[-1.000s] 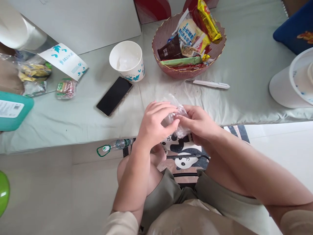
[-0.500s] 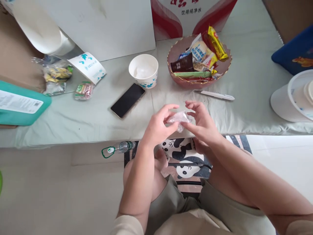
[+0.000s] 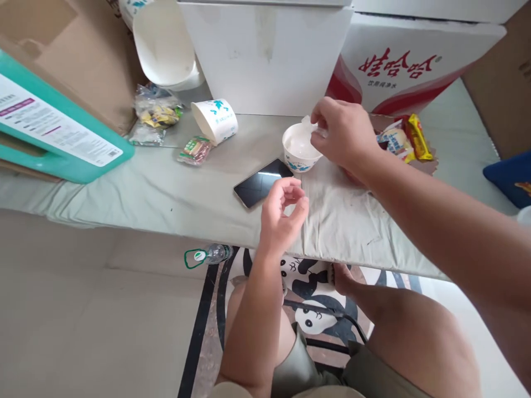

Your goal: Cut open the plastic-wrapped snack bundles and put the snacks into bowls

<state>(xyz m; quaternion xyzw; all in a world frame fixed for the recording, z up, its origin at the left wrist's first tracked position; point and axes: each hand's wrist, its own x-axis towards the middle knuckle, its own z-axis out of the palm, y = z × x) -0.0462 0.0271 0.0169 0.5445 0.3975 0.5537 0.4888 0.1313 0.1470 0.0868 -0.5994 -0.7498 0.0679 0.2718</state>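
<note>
My right hand (image 3: 346,130) is over the right rim of a white paper cup (image 3: 301,160) with a blue leaf print. Its fingers are closed on a crumpled clear plastic wrapper (image 3: 321,132), mostly hidden by the hand. Inside the cup lies something pale that I cannot make out. My left hand (image 3: 284,215) hangs above the table's front part with fingers curled, thumb apart and nothing in it. Just beyond its fingertips a black phone (image 3: 261,185) lies flat, close to the cup. Behind my right forearm, a snack bowl (image 3: 431,166) with packaged snacks is partly hidden.
A second paper cup (image 3: 219,121) lies on its side by a wrapped snack (image 3: 194,150). Bagged items (image 3: 160,116) and a teal jug (image 3: 95,163) stand left. White cartons (image 3: 274,61) line the back. A plastic bottle (image 3: 218,254) is on the floor below the table edge.
My hands have parted. The right hand has carried the wrapper up to the cup, while the left has stayed near the table's front. The view has shifted, so the table things appear further right.
</note>
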